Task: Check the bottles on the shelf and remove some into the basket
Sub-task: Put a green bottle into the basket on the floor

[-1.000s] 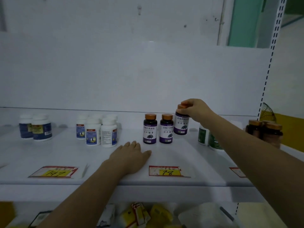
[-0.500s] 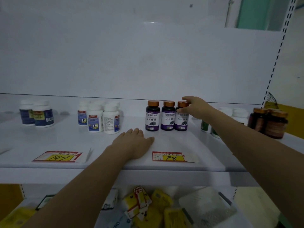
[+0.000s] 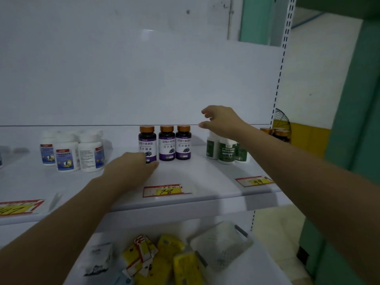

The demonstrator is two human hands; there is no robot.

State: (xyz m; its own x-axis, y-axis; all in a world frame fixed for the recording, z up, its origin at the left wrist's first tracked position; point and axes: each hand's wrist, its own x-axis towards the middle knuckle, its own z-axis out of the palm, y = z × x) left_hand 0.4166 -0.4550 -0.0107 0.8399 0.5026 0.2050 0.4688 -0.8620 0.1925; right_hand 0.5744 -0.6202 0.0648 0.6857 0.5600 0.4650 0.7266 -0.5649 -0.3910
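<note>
Since no basket shows anywhere in view, the step in hand looks like choosing the next bottle to check on the white metal shelf (image 3: pixel 205 173), and that choice is best settled before either arm commits. The right hand (image 3: pixel 223 122) hangs in the air above the white round bottles with green labels (image 3: pixel 226 150), just right of the three dark round plastic bottles with purple labels and copper-coloured screw caps (image 3: pixel 167 144). Its fingers (image 3: pixel 207 124) are loosely curled and parted around nothing. The left hand (image 3: pixel 131 168) lies palm down on the board with fairly straight fingers, their tips before the foot of the leftmost purple bottle; whether they touch it I cannot tell. A sound move, in my judgement, would bring the right hand down over one cap only, pinch round the cap or shoulder, and lift straight up, because the neighbours stand close together and a sideways pull could topple them. Those three bottles stand upright in a tidy line at mid-shelf, labels facing forward, behind the red-and-yellow paper price tag (image 3: pixel 166 190) at the front edge.
</note>
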